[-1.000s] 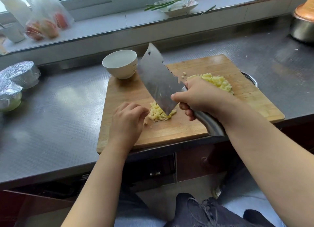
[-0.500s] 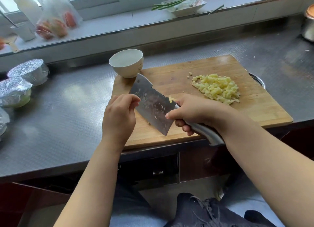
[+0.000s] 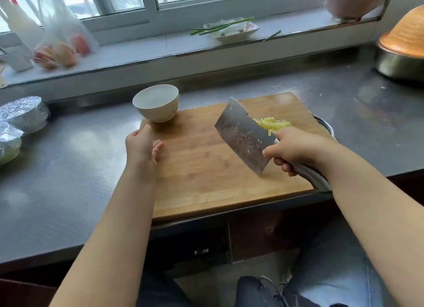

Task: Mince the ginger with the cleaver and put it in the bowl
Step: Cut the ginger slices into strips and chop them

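My right hand [image 3: 296, 149] grips the cleaver [image 3: 243, 134]; ginger [image 3: 274, 124] lies at its 11 o'clock, the bowl [image 3: 157, 103] nearer my open left hand [image 3: 141, 143].

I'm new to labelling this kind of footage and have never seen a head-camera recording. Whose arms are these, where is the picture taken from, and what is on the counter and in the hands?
There is no machine: a person wears a wide-angle camera on the head, looking down at their own two arms. The right hand grips the handle of a cleaver, its blade tilted over a wooden cutting board. Behind the blade lies a pile of minced ginger. The left hand holds nothing; it is open at the board's left edge, near a white bowl that looks empty. The board lies on a metal counter, with foil-covered containers at the far left.
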A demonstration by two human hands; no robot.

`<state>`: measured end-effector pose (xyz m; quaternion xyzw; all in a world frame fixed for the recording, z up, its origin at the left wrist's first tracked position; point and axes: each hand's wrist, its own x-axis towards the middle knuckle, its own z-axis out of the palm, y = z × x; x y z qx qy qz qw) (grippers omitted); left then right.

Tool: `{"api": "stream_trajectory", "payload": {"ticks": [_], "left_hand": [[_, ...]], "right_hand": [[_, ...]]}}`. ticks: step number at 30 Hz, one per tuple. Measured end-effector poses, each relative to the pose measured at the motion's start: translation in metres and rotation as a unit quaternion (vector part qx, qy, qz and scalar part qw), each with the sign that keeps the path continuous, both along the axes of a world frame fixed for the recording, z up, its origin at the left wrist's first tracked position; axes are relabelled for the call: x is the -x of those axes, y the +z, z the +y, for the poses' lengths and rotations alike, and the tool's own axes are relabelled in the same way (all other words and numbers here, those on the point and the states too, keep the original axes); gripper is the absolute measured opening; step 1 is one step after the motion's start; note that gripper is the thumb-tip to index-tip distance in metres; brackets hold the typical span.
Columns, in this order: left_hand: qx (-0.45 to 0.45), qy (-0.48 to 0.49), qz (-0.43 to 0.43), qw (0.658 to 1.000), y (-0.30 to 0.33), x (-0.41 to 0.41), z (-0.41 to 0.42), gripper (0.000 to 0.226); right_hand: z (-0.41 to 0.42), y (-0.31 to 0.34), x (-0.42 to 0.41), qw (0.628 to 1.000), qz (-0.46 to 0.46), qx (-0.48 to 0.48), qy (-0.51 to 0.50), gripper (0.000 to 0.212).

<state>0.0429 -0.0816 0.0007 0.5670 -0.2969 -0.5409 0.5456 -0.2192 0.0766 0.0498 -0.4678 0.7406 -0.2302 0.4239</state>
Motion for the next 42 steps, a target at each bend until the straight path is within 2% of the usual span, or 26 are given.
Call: {"api": "stream_trajectory", "payload": {"ticks": [3, 12, 20, 26, 34, 36, 40, 42], "left_hand": [[-0.023, -0.012, 0.029, 0.999, 0.001, 0.011, -0.018, 0.053], [-0.024, 0.013, 0.171, 0.985, 0.011, 0.022, -0.048, 0.064], [-0.007, 0.001, 0.214, 0.977, 0.011, 0.020, -0.062, 0.057], [-0.016, -0.011, 0.208, 0.978, 0.013, 0.022, -0.060, 0.056], [-0.028, -0.079, 0.171, 0.982, 0.009, 0.018, -0.035, 0.053], [-0.034, -0.113, 0.156, 0.981, 0.011, 0.016, -0.022, 0.053], [-0.067, -0.173, 0.128, 0.974, 0.015, 0.016, 0.007, 0.052], [-0.070, -0.201, 0.095, 0.972, 0.015, 0.016, 0.017, 0.043]], "right_hand": [[0.000, 0.002, 0.014, 0.999, 0.029, 0.004, -0.032, 0.004], [0.002, 0.004, 0.016, 0.998, 0.035, 0.007, -0.052, 0.012], [-0.006, 0.010, 0.002, 0.996, -0.063, 0.031, -0.051, 0.006], [-0.012, -0.006, -0.008, 0.989, -0.121, 0.025, -0.084, 0.013], [-0.004, -0.013, 0.008, 0.990, -0.070, 0.051, -0.109, 0.023], [-0.006, -0.014, 0.004, 0.990, -0.071, 0.073, -0.099, 0.030], [-0.005, -0.005, -0.012, 0.974, -0.162, 0.124, -0.096, 0.047], [-0.004, -0.003, -0.018, 0.973, -0.118, 0.184, -0.076, 0.046]]}}
